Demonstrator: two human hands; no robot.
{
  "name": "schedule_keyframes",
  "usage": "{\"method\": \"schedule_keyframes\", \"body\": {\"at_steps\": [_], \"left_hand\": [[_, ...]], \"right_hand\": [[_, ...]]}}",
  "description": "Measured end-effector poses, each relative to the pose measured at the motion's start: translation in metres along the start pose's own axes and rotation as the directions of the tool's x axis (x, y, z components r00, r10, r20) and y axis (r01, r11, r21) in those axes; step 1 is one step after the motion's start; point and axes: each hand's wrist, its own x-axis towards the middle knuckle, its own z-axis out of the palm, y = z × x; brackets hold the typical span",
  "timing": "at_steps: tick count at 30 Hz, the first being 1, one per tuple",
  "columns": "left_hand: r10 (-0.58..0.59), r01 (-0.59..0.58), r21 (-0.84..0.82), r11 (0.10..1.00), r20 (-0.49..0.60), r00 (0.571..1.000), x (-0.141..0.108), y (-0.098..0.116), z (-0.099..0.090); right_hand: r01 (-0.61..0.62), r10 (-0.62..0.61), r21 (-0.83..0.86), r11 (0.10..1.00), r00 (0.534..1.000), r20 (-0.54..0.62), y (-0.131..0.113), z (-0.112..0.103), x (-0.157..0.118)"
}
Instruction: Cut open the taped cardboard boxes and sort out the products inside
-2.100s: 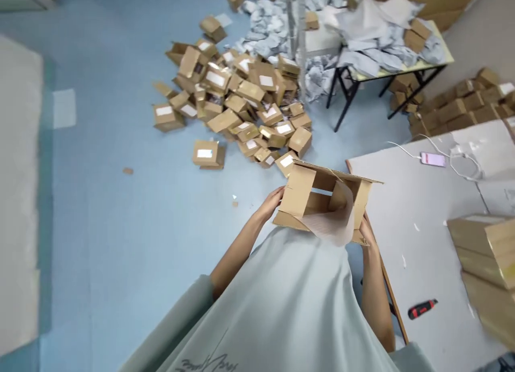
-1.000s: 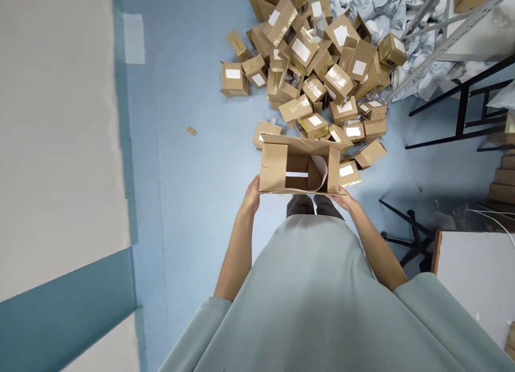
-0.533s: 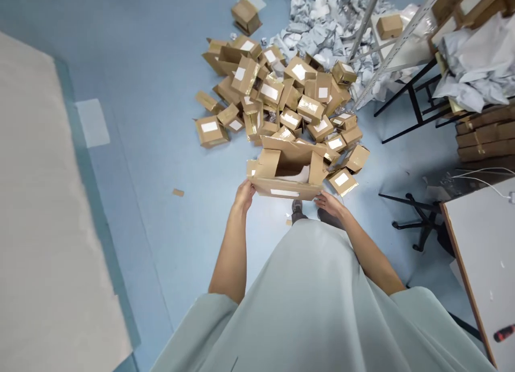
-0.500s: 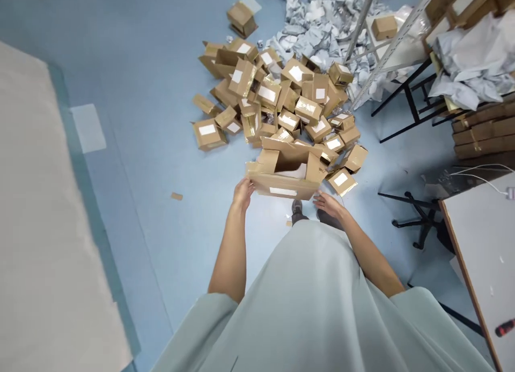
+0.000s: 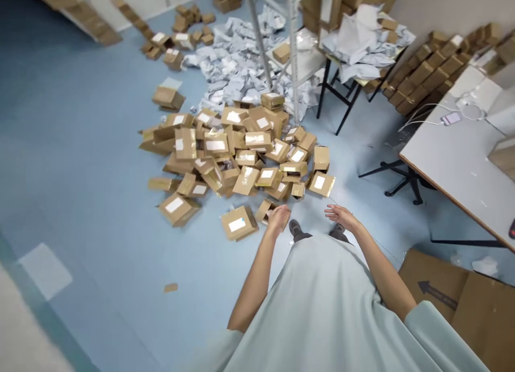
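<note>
My left hand [image 5: 278,220] hangs in front of a small cardboard box [image 5: 264,209], overlapping it in the picture. Its fingers look loosely bent and apart, and I see nothing gripped in them. My right hand [image 5: 341,216] is held out over the floor near my shoes, open, its fingers stretched. Just left of my left hand, a taped carton [image 5: 238,223] with a white label lies on the blue floor. Beyond both hands spreads a heap of used cardboard boxes [image 5: 245,141], many labelled and some with flaps open.
Crumpled white paper [image 5: 229,66] lies behind the heap beside a metal rack [image 5: 295,66]. To the right stand a white table [image 5: 454,152], a chair base [image 5: 406,181] and a large flat carton [image 5: 458,302]. A paper-loaded stand [image 5: 358,44] is farther back.
Both hands were at an open cardboard box; now they are apart from each other with no box between them. The view has swung right and up, showing more of the room.
</note>
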Motion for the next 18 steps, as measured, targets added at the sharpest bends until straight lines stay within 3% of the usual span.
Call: {"method": "schedule_keyframes", "body": {"at_steps": [3, 6, 10, 14, 18], "left_hand": [[0.006, -0.024, 0.105, 0.994, 0.168, 0.986, -0.016, -0.011, 0.084], [0.009, -0.088, 0.22, 0.972, 0.336, 0.942, -0.035, -0.017, 0.178], [-0.027, -0.207, 0.363, 0.909, 0.546, 0.837, -0.07, -0.025, 0.308], [-0.116, -0.309, 0.466, 0.829, 0.684, 0.72, -0.114, -0.041, 0.433], [-0.199, -0.372, 0.505, 0.779, 0.762, 0.616, -0.161, -0.067, 0.538]], "right_hand": [[0.137, -0.134, 0.057, 0.989, 0.99, -0.053, 0.002, -0.046, -0.015], [0.267, -0.25, 0.118, 0.957, 0.958, -0.138, 0.009, -0.1, -0.032], [0.375, -0.304, 0.221, 0.9, 0.905, -0.299, 0.024, -0.188, -0.059], [0.476, -0.302, 0.296, 0.828, 0.824, -0.48, 0.041, -0.286, -0.099], [0.571, -0.258, 0.359, 0.738, 0.731, -0.632, 0.059, -0.372, -0.148]]}}
